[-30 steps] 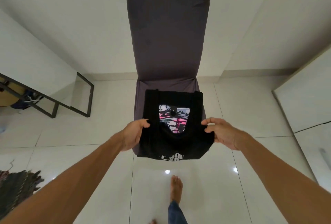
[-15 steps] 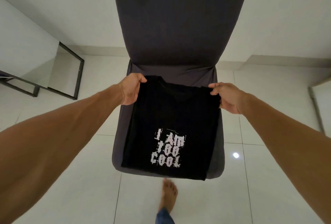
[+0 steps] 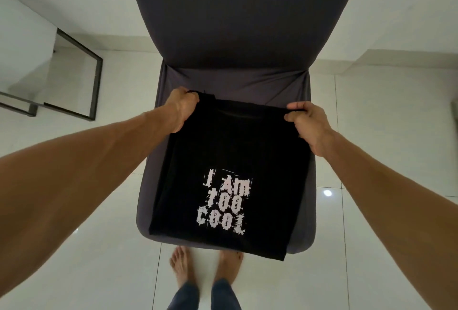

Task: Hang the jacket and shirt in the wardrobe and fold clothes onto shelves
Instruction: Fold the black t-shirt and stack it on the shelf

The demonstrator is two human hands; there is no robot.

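View: one wide-angle camera worn on the head; lines bow toward the frame edges.
Position: standing height, directly over the person's bare feet (image 3: 181, 267), just before the grey chair (image 3: 230, 24).
Facing: forward and steeply down; the seat fills mid-frame and the backrest runs off the top edge.
Nearness: close; the left hand (image 3: 182, 109) and right hand (image 3: 307, 124) meet the black T-shirt (image 3: 235, 151) at arm's reach.
Margins: white tiled floor (image 3: 384, 124) on both sides.

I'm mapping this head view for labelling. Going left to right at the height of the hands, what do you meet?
Black metal frame → left hand → black T-shirt → right hand.
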